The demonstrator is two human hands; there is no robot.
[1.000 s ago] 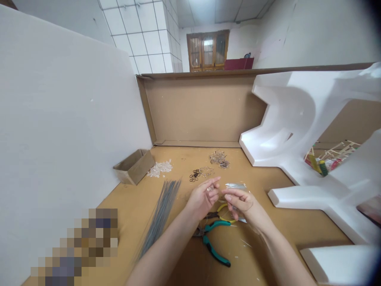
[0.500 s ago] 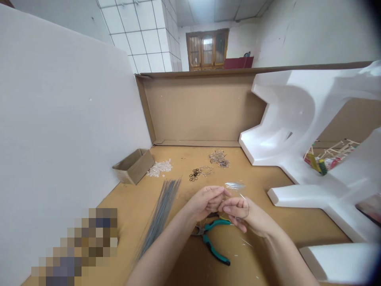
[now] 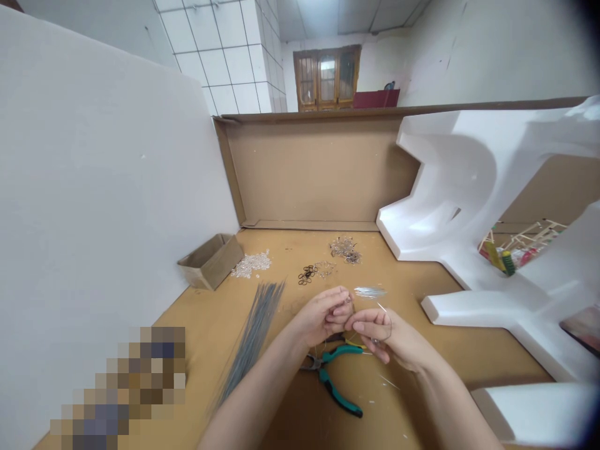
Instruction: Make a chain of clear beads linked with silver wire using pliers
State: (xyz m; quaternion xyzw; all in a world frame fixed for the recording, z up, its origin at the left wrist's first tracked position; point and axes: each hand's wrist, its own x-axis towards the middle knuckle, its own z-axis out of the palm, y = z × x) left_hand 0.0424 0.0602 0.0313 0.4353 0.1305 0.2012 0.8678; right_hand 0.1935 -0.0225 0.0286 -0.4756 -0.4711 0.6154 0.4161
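Note:
Over the table my left hand (image 3: 328, 317) is closed, its fingertips meeting near the other hand; a thin piece seems to be in them, too small to make out. My right hand (image 3: 380, 331) pinches a thin wire (image 3: 382, 307) whose end sticks up past the fingers. The fingers of both hands almost touch. Just below them lie teal-handled pliers (image 3: 341, 397) with jaws to the left, and a second tool with a yellow and black handle, mostly hidden. Short silvery wires (image 3: 370, 292) lie behind my right hand.
A long bundle of grey wires (image 3: 255, 331) lies to the left. Farther back are clear beads (image 3: 253, 264), a small cardboard box (image 3: 210, 265), black rings (image 3: 307, 275) and a pile of small wire pieces (image 3: 345, 249). White foam (image 3: 454, 309) stands at the right; cardboard (image 3: 319, 175) closes the back.
My left fingers have lifted slightly and spread a little from the right ones. My right hand stays nearly in place, still pinching. The things on the table have not moved.

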